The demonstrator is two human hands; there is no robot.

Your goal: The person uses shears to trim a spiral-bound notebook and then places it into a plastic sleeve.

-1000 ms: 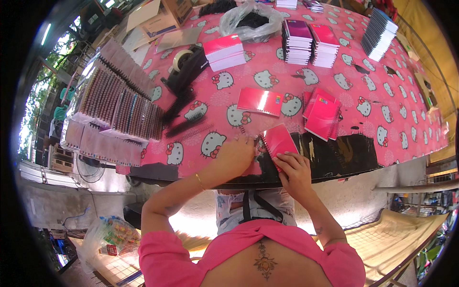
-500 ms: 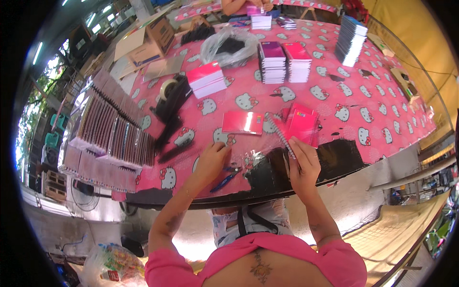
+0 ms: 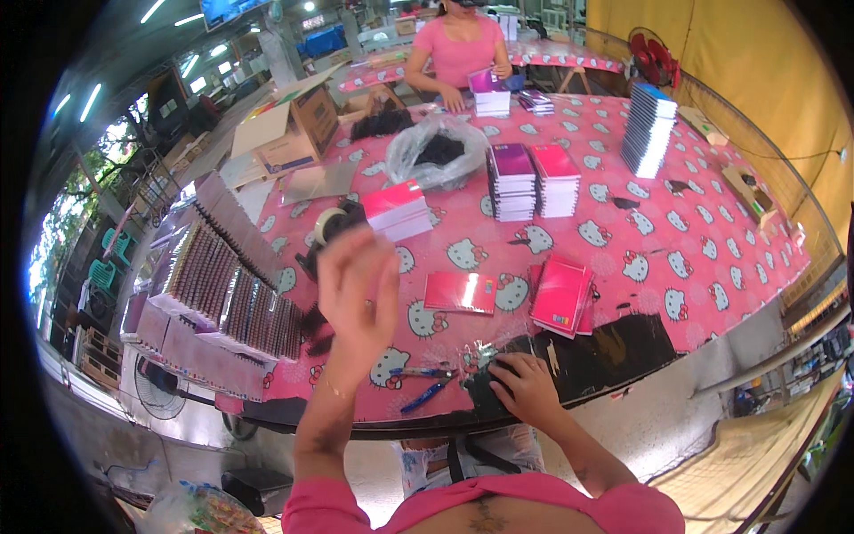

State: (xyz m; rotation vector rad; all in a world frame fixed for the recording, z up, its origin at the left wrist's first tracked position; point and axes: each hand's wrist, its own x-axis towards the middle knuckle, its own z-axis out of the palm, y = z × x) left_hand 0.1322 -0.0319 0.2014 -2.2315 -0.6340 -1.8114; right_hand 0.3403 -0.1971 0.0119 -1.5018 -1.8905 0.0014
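My left hand (image 3: 360, 289) is raised over the table, smeared by motion, so its fingers do not read clearly. It is nearest to a stack of pink notebooks (image 3: 398, 221) and a black tape dispenser (image 3: 331, 227), which it partly covers. My right hand (image 3: 527, 384) lies low on the dark bare patch by the table's near edge, fingers apart, with no held thing visible. Ahead of it is a small pile of pink spiral notebooks (image 3: 562, 294). A single pink notebook (image 3: 459, 293) lies left of that pile. Blue-handled pliers (image 3: 427, 394) and another slim tool (image 3: 411, 372) rest between my hands.
Rows of spiral-bound notebooks (image 3: 236, 294) stand at the left. Farther back are a plastic bag of black pieces (image 3: 436, 156), purple and pink stacks (image 3: 511, 182), a tall stack (image 3: 649, 131) and a cardboard box (image 3: 289, 133). Across the table, a person (image 3: 458, 53) handles notebooks.
My right hand has let go of a spiral notebook and come down to the near edge; the pink pile now lies neater. My left hand has risen forward. The view has tilted up.
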